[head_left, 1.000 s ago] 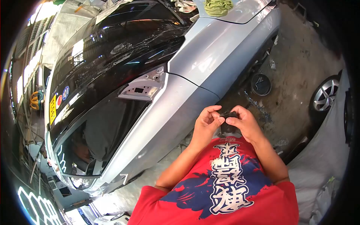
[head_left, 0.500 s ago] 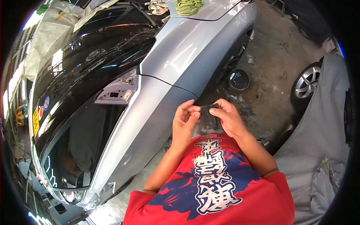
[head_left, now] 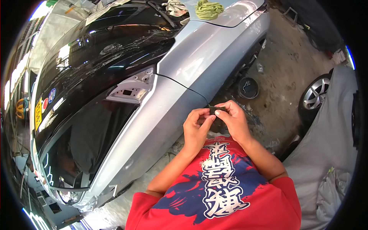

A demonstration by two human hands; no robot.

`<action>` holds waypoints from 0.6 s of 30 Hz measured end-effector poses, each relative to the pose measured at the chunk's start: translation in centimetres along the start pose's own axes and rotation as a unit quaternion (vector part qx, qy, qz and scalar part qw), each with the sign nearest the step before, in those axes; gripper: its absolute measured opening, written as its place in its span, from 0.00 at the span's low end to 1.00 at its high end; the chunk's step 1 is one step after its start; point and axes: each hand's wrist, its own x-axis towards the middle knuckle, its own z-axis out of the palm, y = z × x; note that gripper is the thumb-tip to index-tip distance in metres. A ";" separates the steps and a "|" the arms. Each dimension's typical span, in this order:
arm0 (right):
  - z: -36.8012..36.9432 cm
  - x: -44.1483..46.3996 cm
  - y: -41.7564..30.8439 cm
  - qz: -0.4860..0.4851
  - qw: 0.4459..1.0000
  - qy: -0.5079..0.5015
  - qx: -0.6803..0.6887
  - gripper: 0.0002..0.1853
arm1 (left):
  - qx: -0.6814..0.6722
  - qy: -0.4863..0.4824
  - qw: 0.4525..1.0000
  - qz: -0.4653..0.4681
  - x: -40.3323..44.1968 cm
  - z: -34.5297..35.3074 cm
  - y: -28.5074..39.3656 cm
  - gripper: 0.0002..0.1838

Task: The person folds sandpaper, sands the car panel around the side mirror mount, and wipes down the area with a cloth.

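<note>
Between my two hands is a small dark sheet (head_left: 217,110) that looks like sandpaper; its surface is too small to make out. My left hand (head_left: 197,129) pinches its left end with thumb and fingers. At the other end, my right hand (head_left: 234,122) grips it, the thumb pressed on the near side. The fingers hide part of the sheet. Both hands are in front of my red shirt, close beside the silver car (head_left: 168,92) but apart from its door panel.
A green cloth (head_left: 209,9) lies on the car's hood. A bare metal mirror mount (head_left: 132,88) shows at the window corner. On the floor stands a round dark bucket (head_left: 248,88). At right, a grey cover (head_left: 333,130) drapes another vehicle beside its wheel (head_left: 316,94).
The dark sheet looks narrower and more folded between my fingers, and my hands have come slightly closer together. The view has shifted, so the car appears farther right and lower.
</note>
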 end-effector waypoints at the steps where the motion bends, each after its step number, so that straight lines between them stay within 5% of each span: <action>1: 0.5 0.2 0.0 0.000 1.000 -0.003 -0.007 0.05 | -0.008 0.003 1.000 -0.001 0.2 -0.5 0.1 0.11; 7: 3.4 2.1 1.7 -0.070 0.994 -0.023 -0.076 0.06 | -0.059 -0.015 0.994 -0.093 0.8 -4.0 -0.7 0.10; 10: 4.7 2.7 1.1 0.076 0.991 -0.092 -0.054 0.05 | -0.078 -0.059 0.987 -0.131 1.3 -6.8 0.1 0.10; 11: 4.9 3.1 1.5 -0.002 0.988 -0.122 -0.089 0.05 | -0.119 -0.089 0.980 -0.135 1.5 -7.8 0.7 0.07; 14: 6.7 3.5 -0.5 -0.014 0.962 -0.203 -0.180 0.05 | -0.143 -0.162 0.963 -0.164 2.2 -11.8 1.4 0.05; 18: 10.7 3.7 -0.4 -0.037 0.956 -0.189 -0.222 0.04 | 0.043 -0.139 0.987 -0.067 3.2 -15.4 0.6 0.05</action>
